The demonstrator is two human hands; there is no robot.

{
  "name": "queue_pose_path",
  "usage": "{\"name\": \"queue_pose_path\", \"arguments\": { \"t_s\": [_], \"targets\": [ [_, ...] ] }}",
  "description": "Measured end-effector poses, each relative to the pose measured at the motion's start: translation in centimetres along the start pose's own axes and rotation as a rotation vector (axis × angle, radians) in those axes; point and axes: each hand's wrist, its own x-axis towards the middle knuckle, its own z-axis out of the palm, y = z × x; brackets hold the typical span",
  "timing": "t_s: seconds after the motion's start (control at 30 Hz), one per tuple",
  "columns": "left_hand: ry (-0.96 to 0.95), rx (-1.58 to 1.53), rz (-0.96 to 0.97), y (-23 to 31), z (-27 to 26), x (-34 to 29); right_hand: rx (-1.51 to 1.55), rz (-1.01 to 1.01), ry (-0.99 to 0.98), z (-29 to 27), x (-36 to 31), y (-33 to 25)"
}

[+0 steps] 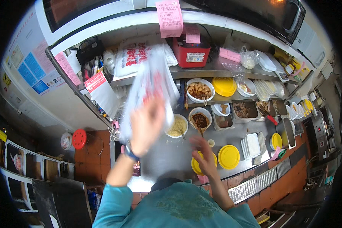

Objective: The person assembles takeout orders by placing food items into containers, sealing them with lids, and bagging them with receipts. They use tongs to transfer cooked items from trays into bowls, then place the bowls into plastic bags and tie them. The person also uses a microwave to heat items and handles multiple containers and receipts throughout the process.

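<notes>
My left hand (148, 123), a dark band at its wrist, is closed on a white plastic bag (150, 72) with red print. Motion blurs the bag, which stretches from the steel counter up to the shelf edge. Behind it, a stack of similar printed bags (127, 60) lies on the shelf. With fingers apart and nothing in it, my right hand (206, 156) hovers over a round yellow lid (197, 167). A second yellow lid (228, 156) sits to its right, and a small pale cup (211, 143) is close to the fingertips.
Along the counter's back stand a bowl of pale minced food (177, 126), a bowl of dark sauce (200, 118) and steel food trays (241, 110). White lidded boxes (250, 146) are stacked at right. A red printer (192, 53) occupies the shelf. Pink slips (169, 19) hang above.
</notes>
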Motion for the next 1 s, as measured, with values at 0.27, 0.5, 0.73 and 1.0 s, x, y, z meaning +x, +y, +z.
{"name": "queue_pose_path", "arguments": {
  "t_s": [0.27, 0.5, 0.73, 1.0],
  "targets": [
    [-0.178, -0.038, -0.483, -0.9, 1.1, -20.8, -0.827, 0.143, 0.039, 0.0, -3.9, 4.5],
    [-0.315, -0.096, -0.644, -3.8, 2.3, -29.1, -0.525, 0.515, -0.802, 0.7, -6.0, 15.0],
    [-0.298, -0.058, -0.353, -5.3, 3.1, -32.8, -0.969, 0.274, -0.826, 0.8, -10.9, 20.4],
    [-0.883, 0.553, -0.100, -13.5, 7.0, -32.6, -0.426, 0.224, -0.600, -3.9, -10.2, 16.5]
  ]
}}
